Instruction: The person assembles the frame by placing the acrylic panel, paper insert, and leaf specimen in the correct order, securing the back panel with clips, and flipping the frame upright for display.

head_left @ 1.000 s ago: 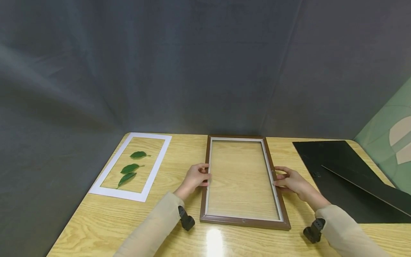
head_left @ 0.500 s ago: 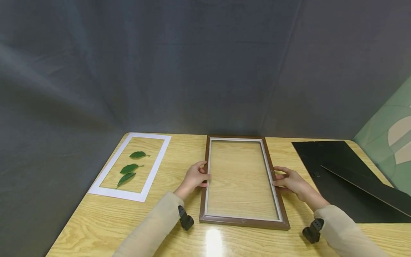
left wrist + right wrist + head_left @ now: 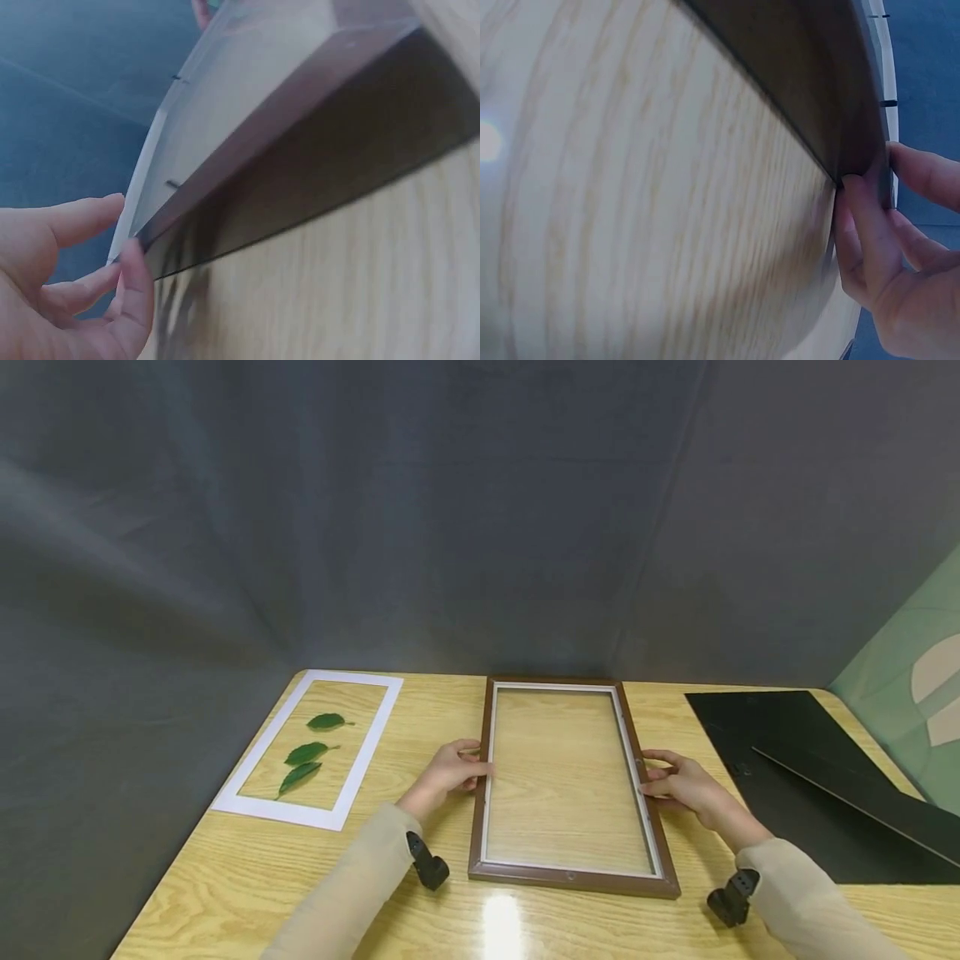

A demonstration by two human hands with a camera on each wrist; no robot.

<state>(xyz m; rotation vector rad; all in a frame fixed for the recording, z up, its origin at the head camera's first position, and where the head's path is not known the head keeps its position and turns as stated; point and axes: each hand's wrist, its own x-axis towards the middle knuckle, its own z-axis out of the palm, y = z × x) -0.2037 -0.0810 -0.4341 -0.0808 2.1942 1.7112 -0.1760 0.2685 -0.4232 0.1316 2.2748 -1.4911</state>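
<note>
A brown picture frame (image 3: pixel 570 877) with a pale inner lip lies on the wood-grain table, and the tabletop shows through its middle. My left hand (image 3: pixel 448 768) holds its left side bar, thumb over the top edge and fingers against the outside. Opposite it, my right hand (image 3: pixel 688 789) grips the right side bar the same way. In the left wrist view, thumb and fingertips of the left hand (image 3: pixel 82 277) meet at the edge of the frame (image 3: pixel 274 124). The right wrist view has the right hand (image 3: pixel 911 277) pinching the bar, fingertips low by the tabletop.
On the left lies a white mat border (image 3: pixel 347 793) with several green leaves (image 3: pixel 306 753) inside its opening. A black backing board (image 3: pixel 757 718), with a flap (image 3: pixel 862 781) raised on it, lies at the right. A dark curtain (image 3: pixel 480 518) hangs behind the table.
My left hand and wrist have shifted slightly left and its fingers have drawn closer together at the frame's bar. The right hand and the frame stay practically in place.
</note>
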